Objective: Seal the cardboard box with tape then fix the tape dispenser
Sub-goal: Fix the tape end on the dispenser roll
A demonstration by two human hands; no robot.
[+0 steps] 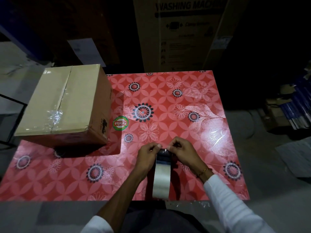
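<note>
- Cardboard box (64, 105) sits at the far left corner of the bench (185, 91), hanging slightly past the left edge, flaps closed.
- Clear tape (58, 106) runs along its top seam, wrinkled and shiny toward the near end.
- Roll of clear packing tape (161, 175) stands on edge near the bench's front edge, between the two forearms; its far, dark part lies under the hands, and whether a dispenser frame holds it cannot be told.
- Left hand (147, 154) is closed on the roll's far end from the left, its fingers (155, 146) pinched at the top.
- Right hand (182, 151) grips the same end from the right, fingers curled down onto the tape, almost touching the left ones.
- Thin bracelet (203, 171) circles the right wrist above a white sleeve (234, 204).
- Bench wears a red floral cover, with a round "Patelsa" sticker (120, 123) just beside the box.
- Tall carton printed "WASHING MACHINE" (183, 31) stands behind the bench.
</note>
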